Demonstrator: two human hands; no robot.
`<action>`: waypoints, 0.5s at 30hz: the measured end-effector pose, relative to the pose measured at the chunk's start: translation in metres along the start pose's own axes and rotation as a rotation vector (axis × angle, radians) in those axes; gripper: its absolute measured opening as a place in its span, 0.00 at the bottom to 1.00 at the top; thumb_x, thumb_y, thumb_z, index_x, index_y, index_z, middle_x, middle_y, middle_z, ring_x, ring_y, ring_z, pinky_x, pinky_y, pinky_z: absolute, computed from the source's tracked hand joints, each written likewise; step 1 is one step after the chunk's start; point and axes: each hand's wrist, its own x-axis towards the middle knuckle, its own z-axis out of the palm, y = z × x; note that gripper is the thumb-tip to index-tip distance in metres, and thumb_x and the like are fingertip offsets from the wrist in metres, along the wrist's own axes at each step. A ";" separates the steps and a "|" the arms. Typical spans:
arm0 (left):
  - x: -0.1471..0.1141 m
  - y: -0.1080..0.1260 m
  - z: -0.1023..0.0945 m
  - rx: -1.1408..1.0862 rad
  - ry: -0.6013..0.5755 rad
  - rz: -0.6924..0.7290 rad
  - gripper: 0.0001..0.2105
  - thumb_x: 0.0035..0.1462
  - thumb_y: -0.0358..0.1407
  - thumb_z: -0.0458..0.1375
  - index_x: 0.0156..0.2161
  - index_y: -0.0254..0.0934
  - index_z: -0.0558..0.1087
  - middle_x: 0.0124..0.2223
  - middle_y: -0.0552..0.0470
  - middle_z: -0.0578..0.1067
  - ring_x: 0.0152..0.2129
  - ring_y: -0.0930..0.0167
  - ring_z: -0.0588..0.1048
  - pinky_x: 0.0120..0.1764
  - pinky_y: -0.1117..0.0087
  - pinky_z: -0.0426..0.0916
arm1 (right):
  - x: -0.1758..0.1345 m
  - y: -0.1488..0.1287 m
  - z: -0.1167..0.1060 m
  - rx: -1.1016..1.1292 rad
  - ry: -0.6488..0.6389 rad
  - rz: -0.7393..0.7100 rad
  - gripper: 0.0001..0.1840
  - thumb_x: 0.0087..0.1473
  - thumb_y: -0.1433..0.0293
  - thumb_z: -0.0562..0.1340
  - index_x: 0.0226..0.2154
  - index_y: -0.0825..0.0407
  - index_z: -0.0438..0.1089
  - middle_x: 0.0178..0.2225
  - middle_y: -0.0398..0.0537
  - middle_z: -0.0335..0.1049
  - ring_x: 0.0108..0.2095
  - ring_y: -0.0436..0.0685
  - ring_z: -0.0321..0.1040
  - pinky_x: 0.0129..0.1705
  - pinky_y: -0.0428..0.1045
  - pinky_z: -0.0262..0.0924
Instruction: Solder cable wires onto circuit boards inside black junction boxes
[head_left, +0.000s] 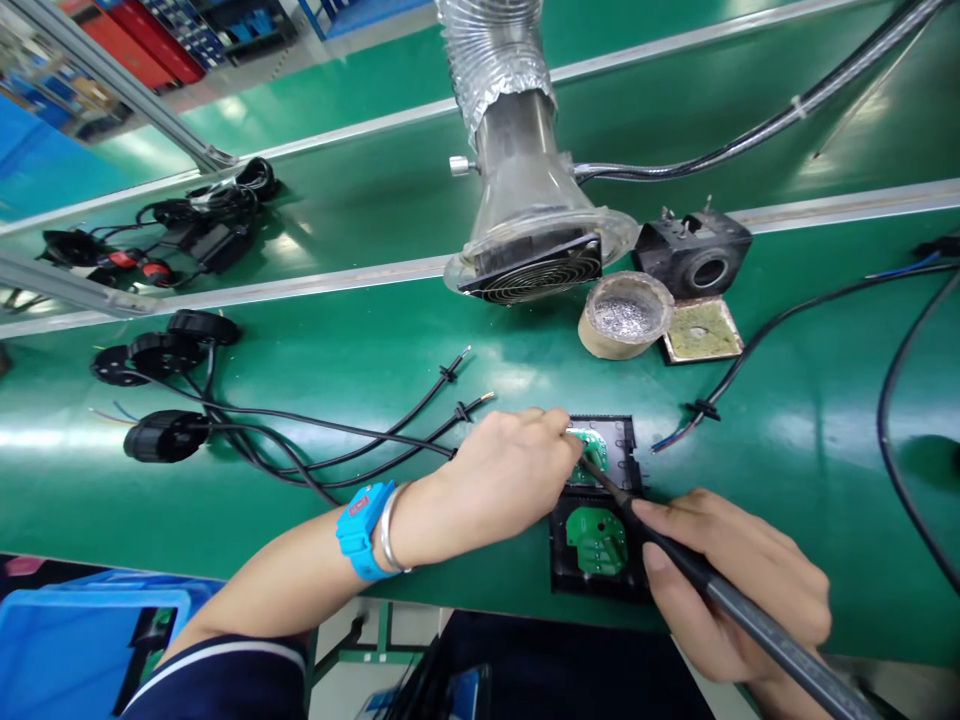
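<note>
In the head view my right hand is wrapped round a soldering iron. The iron's tip touches or nearly touches a green circuit board in the upper black plastic housing. My left hand, closed in a pinch, reaches that board from the left; its fingertips and whatever they hold are hidden. Just below lies a second black housing with another green board. To the left are black cables with bared ends, some passing behind my left hand and wrist.
A fan under a fume duct hangs behind the boards. Beside it stand a round solder pot, a sponge tray and an iron holder. Black round connectors lie left; a loose cable runs right.
</note>
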 end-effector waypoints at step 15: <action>0.000 0.001 0.000 -0.008 0.015 -0.017 0.07 0.59 0.29 0.50 0.33 0.36 0.70 0.31 0.51 0.70 0.25 0.69 0.71 0.23 0.68 0.54 | -0.002 0.000 0.001 0.043 -0.017 0.018 0.20 0.45 0.79 0.61 0.43 0.55 0.71 0.28 0.47 0.68 0.26 0.51 0.65 0.25 0.48 0.65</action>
